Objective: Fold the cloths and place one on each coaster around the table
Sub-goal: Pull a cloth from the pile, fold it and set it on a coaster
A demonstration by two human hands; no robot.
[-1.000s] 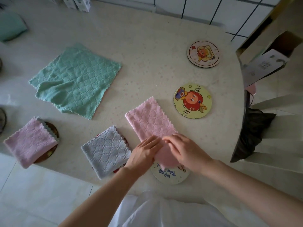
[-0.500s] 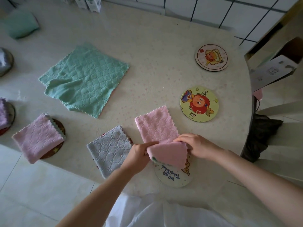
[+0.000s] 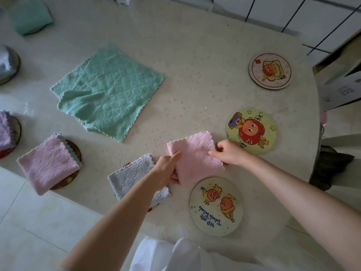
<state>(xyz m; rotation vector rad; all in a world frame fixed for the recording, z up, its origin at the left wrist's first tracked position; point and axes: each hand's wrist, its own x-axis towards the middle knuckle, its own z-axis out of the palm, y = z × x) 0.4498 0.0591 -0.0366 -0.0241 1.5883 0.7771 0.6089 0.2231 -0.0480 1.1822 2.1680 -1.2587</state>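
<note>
Dark bag (image 3: 330, 168), cardboard box (image 3: 336, 59)

Dim, diffuse light; only soft shadows lie on the table (image 3: 195, 51). Wide-angle curvature bends the table's far edge; corners darken.

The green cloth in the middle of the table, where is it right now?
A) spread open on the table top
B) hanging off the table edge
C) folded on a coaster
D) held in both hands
A: the green cloth lies open on the table, while the left hand and right hand grip the pink cloth.
</note>
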